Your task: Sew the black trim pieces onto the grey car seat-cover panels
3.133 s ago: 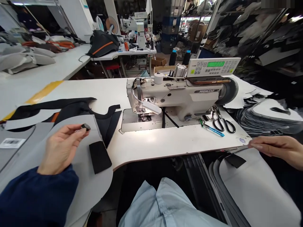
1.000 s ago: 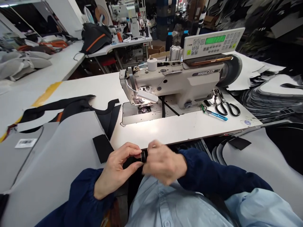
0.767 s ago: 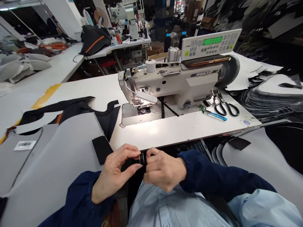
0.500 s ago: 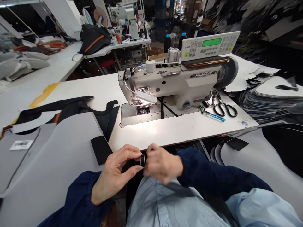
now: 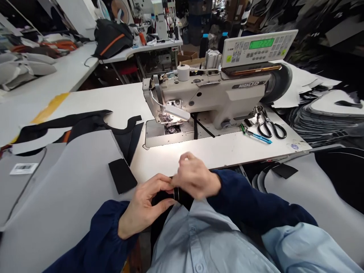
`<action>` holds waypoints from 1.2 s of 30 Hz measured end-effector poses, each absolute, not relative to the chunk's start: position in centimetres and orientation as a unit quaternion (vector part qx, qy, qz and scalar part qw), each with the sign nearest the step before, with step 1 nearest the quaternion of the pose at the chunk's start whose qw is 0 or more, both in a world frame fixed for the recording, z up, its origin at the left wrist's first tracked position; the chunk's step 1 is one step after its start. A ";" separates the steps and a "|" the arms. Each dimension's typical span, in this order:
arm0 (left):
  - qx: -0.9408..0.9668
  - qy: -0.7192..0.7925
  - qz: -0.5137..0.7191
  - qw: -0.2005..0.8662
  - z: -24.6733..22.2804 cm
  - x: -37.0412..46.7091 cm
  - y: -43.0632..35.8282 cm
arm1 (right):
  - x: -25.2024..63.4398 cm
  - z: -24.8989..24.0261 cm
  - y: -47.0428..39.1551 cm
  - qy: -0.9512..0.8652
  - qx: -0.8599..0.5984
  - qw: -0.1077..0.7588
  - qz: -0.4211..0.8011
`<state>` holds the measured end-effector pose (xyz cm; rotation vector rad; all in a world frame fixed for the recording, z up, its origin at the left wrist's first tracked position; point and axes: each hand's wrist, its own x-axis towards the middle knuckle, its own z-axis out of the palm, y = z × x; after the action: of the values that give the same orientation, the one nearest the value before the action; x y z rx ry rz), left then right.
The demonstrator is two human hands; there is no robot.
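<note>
Between the thumb and fingertips of my left hand is a small black bobbin with thin pale rims, upright and partly covered by my fingers. My right hand is curled closed just above and beside it, smeared by motion; whatever its fingers pinch is hidden. Both hands are in front of the table's near edge, over my lap. Beyond them stands a sewing machine, its lamp lighting the bare hook area under the needle.
Grey panels with a black patch lie at left, beside black cut pieces. Scissors and a blue pen-like tool rest right of the machine. Stacked cut pieces and another grey panel are at far right.
My right hand has risen above the bobbin, its fist now higher and nearer the table edge. My left hand keeps hold of the bobbin and has shifted slightly right. The view has tilted a little.
</note>
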<state>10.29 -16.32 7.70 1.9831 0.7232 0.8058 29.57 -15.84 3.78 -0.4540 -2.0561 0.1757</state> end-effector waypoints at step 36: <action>0.790 0.301 0.338 0.413 7.2 10.0 -16.4 | 29.3 4.2 -16.0 -0.859 -0.128 0.494 0.035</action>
<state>10.00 -16.43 7.21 1.9868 0.7565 0.8495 29.32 -15.98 4.17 -0.3096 -2.0830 0.0855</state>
